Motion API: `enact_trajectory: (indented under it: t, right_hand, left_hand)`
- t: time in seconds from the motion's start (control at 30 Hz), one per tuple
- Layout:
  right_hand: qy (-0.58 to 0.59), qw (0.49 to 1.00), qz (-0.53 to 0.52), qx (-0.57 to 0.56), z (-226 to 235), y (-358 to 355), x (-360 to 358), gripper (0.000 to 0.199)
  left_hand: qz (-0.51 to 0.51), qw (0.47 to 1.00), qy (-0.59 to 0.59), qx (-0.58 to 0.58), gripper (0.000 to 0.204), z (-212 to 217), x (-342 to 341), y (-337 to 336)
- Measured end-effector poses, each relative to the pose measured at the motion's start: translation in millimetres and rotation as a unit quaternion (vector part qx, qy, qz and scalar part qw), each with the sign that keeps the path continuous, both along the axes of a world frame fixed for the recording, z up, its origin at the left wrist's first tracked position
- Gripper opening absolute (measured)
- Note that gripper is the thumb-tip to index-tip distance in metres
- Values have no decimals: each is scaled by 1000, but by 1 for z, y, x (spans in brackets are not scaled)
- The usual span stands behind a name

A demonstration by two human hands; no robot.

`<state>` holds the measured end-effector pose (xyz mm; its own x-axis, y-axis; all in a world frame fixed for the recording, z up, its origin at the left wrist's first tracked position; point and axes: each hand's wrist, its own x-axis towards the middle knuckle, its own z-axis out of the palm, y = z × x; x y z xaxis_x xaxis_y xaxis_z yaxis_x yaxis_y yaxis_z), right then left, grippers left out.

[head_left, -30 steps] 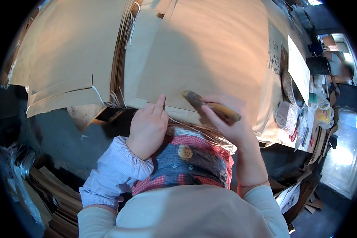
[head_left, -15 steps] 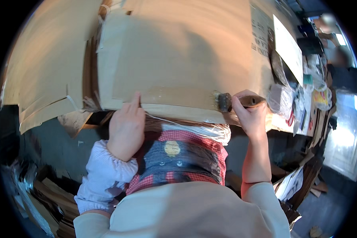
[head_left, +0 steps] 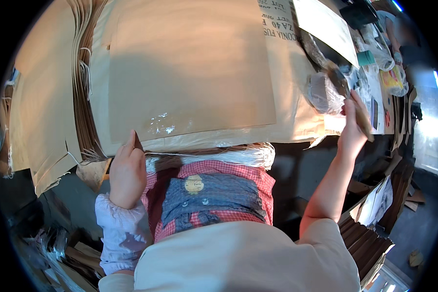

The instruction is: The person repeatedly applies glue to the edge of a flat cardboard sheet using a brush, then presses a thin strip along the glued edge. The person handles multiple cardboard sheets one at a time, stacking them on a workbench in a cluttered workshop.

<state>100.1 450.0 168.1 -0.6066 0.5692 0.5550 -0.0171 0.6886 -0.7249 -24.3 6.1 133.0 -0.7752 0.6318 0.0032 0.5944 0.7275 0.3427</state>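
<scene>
A large brown paper sheet (head_left: 190, 73) lies on a stack of brown paper, with a wet, glossy patch (head_left: 163, 124) close to its near edge. My left hand (head_left: 127, 170) is at that near edge, left of the patch. Its index finger stretches onto the paper while the other fingers curl; a small dark wedge shows beside the fingertip. Off to the right, my right hand (head_left: 353, 134) grips the wooden handle of a brush (head_left: 362, 121). The brush's head end is tilted away from me, beside a plastic-wrapped bundle (head_left: 324, 92), and its bristles are blurred.
Tied brown paper stacks (head_left: 48, 97) stand at the left. White strings (head_left: 248, 155) hang along the near edge. A white board (head_left: 326, 29), a green cup (head_left: 365, 58) and plastic bags (head_left: 394, 80) crowd the right side. Folded cardboard (head_left: 365, 243) leans below; another person (head_left: 409, 44) is at far right.
My right hand has carried the brush off the sheet's near edge, to the right and away from me. My left hand has shifted left, and the view has turned somewhat.
</scene>
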Motion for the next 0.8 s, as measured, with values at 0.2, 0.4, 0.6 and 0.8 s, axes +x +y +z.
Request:
enact_trajectory:
  t: [0.2, 0.4, 0.6, 0.8]
  right_hand:
    - [-236, 936, -32, 258, -25, -27, 35, 35]
    - [-248, 786, 540, -170, -48, -172, 30, 17]
    - [-229, 886, 311, -257, -6, -86, 26, 15]
    - [-350, 907, 155, -176, -72, -60, -42, 16]
  left_hand:
    - [-29, 948, -248, 198, 6, 69, 14, -8]
    - [-37, 953, -168, 248, 10, 114, 20, -3]
    - [-19, 988, -41, 145, 9, 79, -14, -27]
    - [55, 971, -121, 201, 9, -22, -64, -12]
